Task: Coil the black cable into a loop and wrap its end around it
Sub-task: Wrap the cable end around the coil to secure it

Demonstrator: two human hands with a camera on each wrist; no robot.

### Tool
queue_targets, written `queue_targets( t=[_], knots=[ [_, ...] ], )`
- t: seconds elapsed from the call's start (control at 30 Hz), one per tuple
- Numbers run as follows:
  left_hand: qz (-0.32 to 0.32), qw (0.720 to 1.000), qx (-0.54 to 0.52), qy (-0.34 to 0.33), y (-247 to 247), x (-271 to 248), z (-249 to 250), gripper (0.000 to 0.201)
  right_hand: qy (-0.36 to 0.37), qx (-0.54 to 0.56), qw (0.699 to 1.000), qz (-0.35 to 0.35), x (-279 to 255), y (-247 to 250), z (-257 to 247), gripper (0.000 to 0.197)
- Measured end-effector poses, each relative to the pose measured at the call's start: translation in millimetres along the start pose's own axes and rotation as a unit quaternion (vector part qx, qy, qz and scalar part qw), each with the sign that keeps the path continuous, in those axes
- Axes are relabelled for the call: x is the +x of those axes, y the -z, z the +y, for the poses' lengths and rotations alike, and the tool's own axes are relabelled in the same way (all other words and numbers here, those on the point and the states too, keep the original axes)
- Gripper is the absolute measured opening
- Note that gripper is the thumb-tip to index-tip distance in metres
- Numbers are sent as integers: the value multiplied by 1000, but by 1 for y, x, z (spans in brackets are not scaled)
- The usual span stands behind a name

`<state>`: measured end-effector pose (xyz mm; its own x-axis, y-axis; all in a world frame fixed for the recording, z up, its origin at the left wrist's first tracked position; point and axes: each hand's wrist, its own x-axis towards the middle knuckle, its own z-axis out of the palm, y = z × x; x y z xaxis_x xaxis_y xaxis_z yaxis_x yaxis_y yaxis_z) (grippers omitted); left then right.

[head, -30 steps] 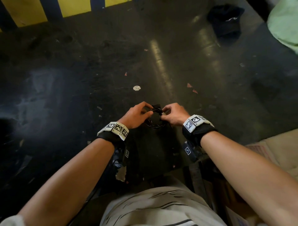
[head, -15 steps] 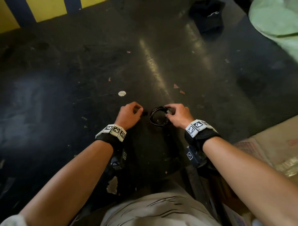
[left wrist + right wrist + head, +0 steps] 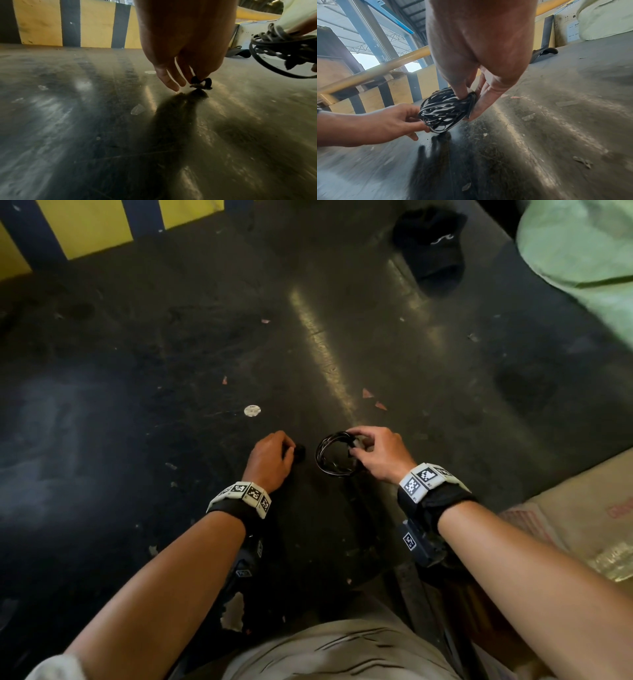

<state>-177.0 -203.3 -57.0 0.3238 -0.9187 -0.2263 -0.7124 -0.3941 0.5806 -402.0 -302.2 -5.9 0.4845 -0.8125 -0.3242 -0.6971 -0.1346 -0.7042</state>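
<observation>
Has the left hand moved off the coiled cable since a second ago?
Yes. The left hand has drawn left, away from the coiled cable, toward the white disc on the floor; it pinches a small black piece.

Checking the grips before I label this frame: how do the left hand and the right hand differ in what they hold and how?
The right hand pinches the coiled cable at one side, thumb against fingers; the left hand pinches only a small black piece at its fingertips. The right hand's load is a many-turn loop; the left hand's is tiny, and its other fingers hang free. Both hands are just above the dark floor, apart from each other.
</observation>
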Motion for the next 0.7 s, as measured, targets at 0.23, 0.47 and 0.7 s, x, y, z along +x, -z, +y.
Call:
queue_targets(
  t=[0.23, 0.47, 0.7],
  knots=[
    [-27, 985, -157, 66, 18, -25, -13, 15, 5, 4, 1000, -13, 5, -8, -11, 37],
    [24, 978, -125, 164, 36, -60, -44, 11, 51, -6, 997, -50, 10, -37, -43, 37],
    [-22, 970, 2, 242, 41, -102, -78, 13, 72, -25, 993, -95, 7, -69, -66, 38]
  ],
)
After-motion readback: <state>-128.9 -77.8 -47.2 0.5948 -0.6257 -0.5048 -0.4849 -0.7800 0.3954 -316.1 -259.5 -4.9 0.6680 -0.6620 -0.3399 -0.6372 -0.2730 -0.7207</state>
